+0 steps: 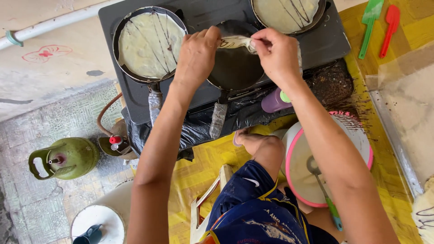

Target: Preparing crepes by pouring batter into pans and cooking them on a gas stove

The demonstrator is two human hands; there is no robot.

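Both my hands reach over a black stove (323,43) with three dark pans. My left hand (197,54) and my right hand (275,54) pinch a thin pale crepe (235,42) between their fingers, lifting it off the middle pan (235,70), which looks otherwise bare. The left pan (149,43) holds a flat crepe with dark chocolate lines. The back right pan (287,13) holds another striped crepe, partly cut off by the frame.
A pink-rimmed bowl of batter (357,135) with a ladle (323,190) sits by my right knee. A purple squeeze bottle (275,101), green spatula (370,25) and red spatula (389,27) lie near the stove. A green gas cylinder (68,158) stands on the floor at left.
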